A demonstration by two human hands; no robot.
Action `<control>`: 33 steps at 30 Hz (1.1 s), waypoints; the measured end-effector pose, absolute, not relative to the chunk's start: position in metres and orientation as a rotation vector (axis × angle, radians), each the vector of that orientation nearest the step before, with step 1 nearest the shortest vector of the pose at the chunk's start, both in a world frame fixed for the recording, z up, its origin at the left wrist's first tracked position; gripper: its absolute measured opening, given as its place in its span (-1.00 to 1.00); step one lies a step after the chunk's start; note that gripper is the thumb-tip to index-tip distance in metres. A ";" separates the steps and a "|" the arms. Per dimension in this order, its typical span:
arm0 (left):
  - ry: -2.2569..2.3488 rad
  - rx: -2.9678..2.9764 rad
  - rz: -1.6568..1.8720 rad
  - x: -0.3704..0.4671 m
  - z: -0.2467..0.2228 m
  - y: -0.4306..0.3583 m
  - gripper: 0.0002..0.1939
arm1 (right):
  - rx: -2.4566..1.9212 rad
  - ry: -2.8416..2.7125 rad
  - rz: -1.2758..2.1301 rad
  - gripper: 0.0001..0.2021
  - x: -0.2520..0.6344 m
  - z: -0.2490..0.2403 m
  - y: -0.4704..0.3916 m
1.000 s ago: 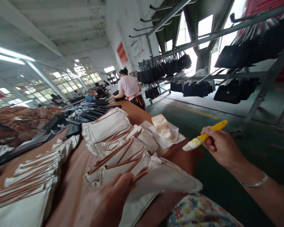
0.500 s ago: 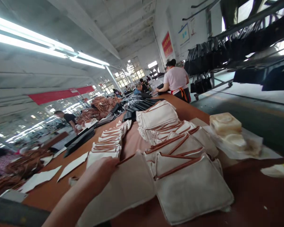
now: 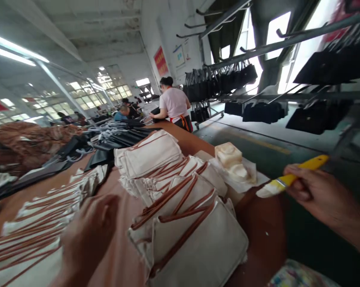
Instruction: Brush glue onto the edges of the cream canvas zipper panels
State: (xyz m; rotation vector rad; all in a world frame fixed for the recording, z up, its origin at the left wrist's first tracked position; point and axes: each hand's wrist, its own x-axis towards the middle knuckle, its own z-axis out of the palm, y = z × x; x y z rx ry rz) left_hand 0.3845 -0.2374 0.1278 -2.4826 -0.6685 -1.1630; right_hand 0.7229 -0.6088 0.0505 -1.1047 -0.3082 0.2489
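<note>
My right hand (image 3: 320, 195) grips a paintbrush (image 3: 302, 167) with a yellow handle, held off the table's right edge. Its bristles are coated in something cream-white. My left hand (image 3: 88, 231), slightly blurred, is loosely curled with nothing visible in it. It is over the inner edge of a row of overlapping cream fabric pieces (image 3: 33, 227) with brown trim. To its right is a pile of cream fabric pouches (image 3: 198, 243) with brown edging, and more pouches (image 3: 150, 153) lie stacked behind.
A cream-caked tub (image 3: 228, 155) stands on a white sheet near the table's right edge. Dark bag parts (image 3: 123, 137) and a brown heap (image 3: 27, 135) lie farther back. Another person (image 3: 175, 103) stands at the table's far end. Black bags hang on a rack (image 3: 234, 79) at right.
My left hand has let go of the cream fabric piece, now with the row at left. My right hand has come into view with the brush. The view has swung right.
</note>
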 end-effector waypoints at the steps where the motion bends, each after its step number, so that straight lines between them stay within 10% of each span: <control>1: -0.450 -2.548 -1.123 0.410 0.116 -0.264 -0.85 | -1.071 -0.288 0.250 -0.84 0.722 0.053 -0.606; 4: -0.063 -2.817 -0.761 0.474 0.075 -0.341 -0.90 | -1.014 -0.281 0.277 -0.77 0.720 0.052 -0.601; 18: -1.057 -3.185 -0.075 0.556 0.014 -0.403 -0.68 | -1.783 -0.923 -0.211 -0.73 0.832 0.014 -0.561; 33: -0.909 -3.326 -0.375 0.545 0.063 -0.426 -0.72 | -1.810 -1.412 -0.342 -0.83 0.839 -0.020 -0.570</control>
